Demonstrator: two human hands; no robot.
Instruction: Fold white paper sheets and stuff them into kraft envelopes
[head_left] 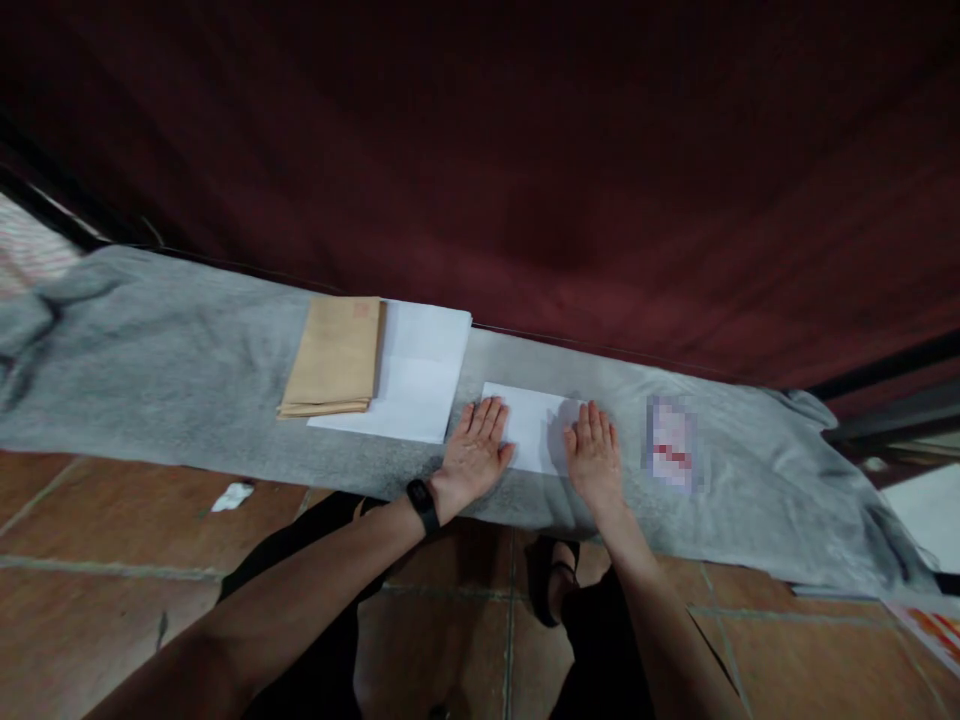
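A white sheet of paper [534, 430], which looks folded, lies flat on the grey cloth in front of me. My left hand [476, 448] rests flat on its left edge, fingers extended and thumb apart. On the right edge my right hand [595, 455] lies flat too, its fingers stretched forward. Left of my hands is a stack of larger white paper [424, 365], partly covered by a pile of brown envelopes [336, 352]. Beyond my right hand sits a small blurred item [672, 445] with a red mark; its kind cannot be made out.
Grey cloth [187, 350] covers the long, narrow surface. A dark red curtain-like backdrop [525, 170] rises directly behind it. On the tiled floor [105, 510] lies a crumpled white scrap [232, 497]. A colourful printed sheet [934, 630] shows at the lower right.
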